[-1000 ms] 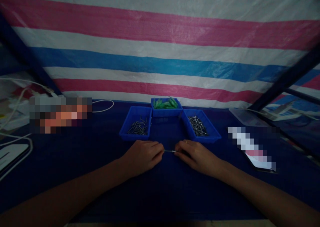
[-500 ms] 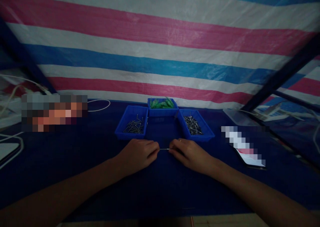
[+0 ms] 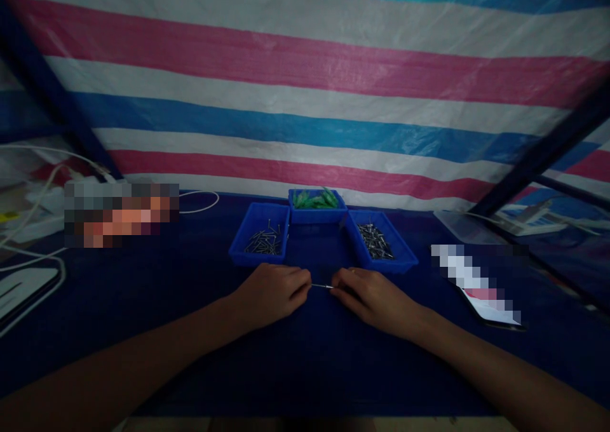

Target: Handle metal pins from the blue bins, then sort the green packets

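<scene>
A thin metal pin [image 3: 321, 286] spans the small gap between my hands, lying nearly level, with a slightly thicker bright part near the right fingertips. My left hand [image 3: 276, 293] is closed in a pinch on its left end. My right hand [image 3: 374, 297] pinches the other end, thumb and forefinger together. Both ends are hidden inside the fingers. Just beyond my left hand is a blue tray [image 3: 235, 254] of long, thin, nail-like metal pieces. Beyond my right hand stands another blue tray [image 3: 405, 262], holding many small metal pieces.
A third blue tray [image 3: 317, 215] with green pieces sits at the back between the other two. At right lies a phone-like device [image 3: 498, 317], partly blurred out. White cables [image 3: 61, 273] and a flat white device [image 3: 26, 289] are at left. Striped sheeting [image 3: 305, 89] hangs behind the blue table [image 3: 305, 368].
The whole view has shifted slightly, so everything appears a little further right. Both hands keep their pinch on the pin, with about the same gap between them.
</scene>
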`<state>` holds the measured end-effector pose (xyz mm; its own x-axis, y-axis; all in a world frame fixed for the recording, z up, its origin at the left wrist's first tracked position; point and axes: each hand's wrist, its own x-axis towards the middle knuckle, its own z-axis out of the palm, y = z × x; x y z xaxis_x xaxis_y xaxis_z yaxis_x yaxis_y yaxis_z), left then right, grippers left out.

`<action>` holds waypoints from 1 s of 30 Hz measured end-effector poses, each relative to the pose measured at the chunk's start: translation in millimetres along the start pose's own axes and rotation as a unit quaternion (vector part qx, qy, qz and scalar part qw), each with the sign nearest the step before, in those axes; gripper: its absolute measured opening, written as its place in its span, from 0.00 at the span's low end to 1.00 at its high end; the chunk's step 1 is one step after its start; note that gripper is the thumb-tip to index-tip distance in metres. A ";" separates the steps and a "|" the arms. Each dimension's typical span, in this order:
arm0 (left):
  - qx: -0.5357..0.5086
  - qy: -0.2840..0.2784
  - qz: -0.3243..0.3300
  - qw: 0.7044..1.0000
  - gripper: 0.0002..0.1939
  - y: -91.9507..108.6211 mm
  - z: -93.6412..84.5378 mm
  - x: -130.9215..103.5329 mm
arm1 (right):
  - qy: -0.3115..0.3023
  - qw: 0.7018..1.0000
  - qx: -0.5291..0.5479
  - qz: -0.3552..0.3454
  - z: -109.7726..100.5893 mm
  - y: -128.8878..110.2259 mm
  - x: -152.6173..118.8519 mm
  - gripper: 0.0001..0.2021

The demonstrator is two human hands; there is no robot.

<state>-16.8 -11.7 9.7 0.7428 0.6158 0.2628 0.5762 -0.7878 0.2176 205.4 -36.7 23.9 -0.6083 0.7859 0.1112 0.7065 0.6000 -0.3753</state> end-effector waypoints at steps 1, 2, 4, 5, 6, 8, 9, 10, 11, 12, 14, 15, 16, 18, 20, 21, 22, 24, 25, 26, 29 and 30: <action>0.001 -0.003 -0.001 1.000 0.06 -0.1 0.3 0.2 | -0.001 1.000 -0.001 0.000 -0.1 -0.2 -0.2 0.06; 0.000 -0.006 -0.002 1.000 0.06 0.0 0.5 0.5 | -0.003 1.000 -0.004 0.000 -0.3 -0.3 -0.5 0.06; -0.001 -0.009 -0.002 1.000 0.07 0.4 0.5 1.1 | -0.005 1.000 -0.012 -0.002 -0.4 -0.4 -1.2 0.07; -0.003 -0.009 -0.001 1.000 0.08 0.8 0.3 1.2 | -0.005 1.000 -0.017 -0.003 -0.4 -0.4 -1.5 0.08; -0.004 -0.008 0.000 1.000 0.08 1.4 -0.2 1.3 | -0.004 1.000 -0.022 -0.005 -0.5 -0.3 -1.8 0.09; 0.002 -0.007 0.003 1.000 0.08 2.7 -1.3 0.9 | -0.002 1.000 -0.029 -0.004 -0.6 0.0 -2.0 0.10; 0.006 -0.006 0.004 1.000 0.09 3.5 -1.9 0.6 | -0.002 1.000 -0.030 -0.004 -0.8 0.0 -1.8 0.10; 0.011 -0.005 0.006 1.000 0.09 4.2 -2.5 0.2 | -0.002 1.000 -0.031 -0.003 -1.0 0.0 -1.4 0.11; 0.015 -0.006 0.008 1.000 0.09 4.9 -3.0 -0.2 | -0.003 1.000 -0.030 -0.003 -1.2 0.1 -1.0 0.11; 0.019 -0.007 0.009 1.000 0.08 5.5 -3.3 -0.6 | -0.003 1.000 -0.029 -0.003 -1.3 0.1 -0.5 0.11; 0.025 -0.011 0.007 1.000 0.08 6.2 -3.5 -0.9 | -0.002 1.000 -0.027 -0.003 -1.2 0.6 0.1 0.11; 0.028 -0.013 0.004 1.000 0.08 6.3 -3.5 -0.8 | -0.002 1.000 -0.024 -0.004 -1.0 1.0 0.2 0.10; 0.029 -0.016 0.000 0.999 0.08 6.2 -3.5 -0.7 | -0.002 1.000 -0.021 -0.004 -0.7 1.6 0.1 0.10; 0.028 -0.020 -0.004 0.999 0.07 5.9 -3.5 -0.2 | -0.004 1.000 -0.014 -0.006 0.0 2.7 -0.4 0.09; 0.026 -0.025 -0.006 0.999 0.07 5.3 -3.7 0.3 | -0.007 1.000 -0.009 -0.006 0.2 3.4 -0.7 0.08; 0.026 -0.027 -0.007 0.999 0.07 5.1 -3.8 0.5 | -0.009 1.000 -0.009 -0.005 0.0 3.5 -0.6 0.08; 0.027 -0.027 -0.007 0.999 0.07 4.9 -3.8 0.6 | -0.010 1.000 -0.009 -0.004 -0.5 3.4 -0.3 0.09; 0.028 -0.027 -0.004 0.999 0.07 4.6 -3.6 0.8 | -0.010 1.000 -0.009 -0.005 -1.8 2.9 0.7 0.09; 0.029 -0.027 -0.002 0.999 0.08 4.5 -3.3 0.7 | -0.010 1.000 -0.008 -0.005 -2.4 2.7 1.3 0.10; 0.030 -0.028 -0.001 0.999 0.08 4.4 -2.9 0.7 | -0.010 1.000 -0.007 -0.005 -2.9 2.7 1.7 0.10; 0.033 -0.030 0.002 0.999 0.08 4.5 -1.6 0.5 | -0.011 1.000 -0.011 -0.002 -2.9 3.5 1.6 0.11; 0.034 -0.030 0.003 0.999 0.08 4.6 -1.3 0.6 | -0.010 1.000 -0.014 -0.001 -2.5 4.0 1.1 0.11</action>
<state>-14.2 -15.0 12.1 0.7644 0.6106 0.2069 0.5918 -0.7919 0.1506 208.4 -33.1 24.8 -0.6174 0.7811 0.0928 0.7143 0.6062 -0.3497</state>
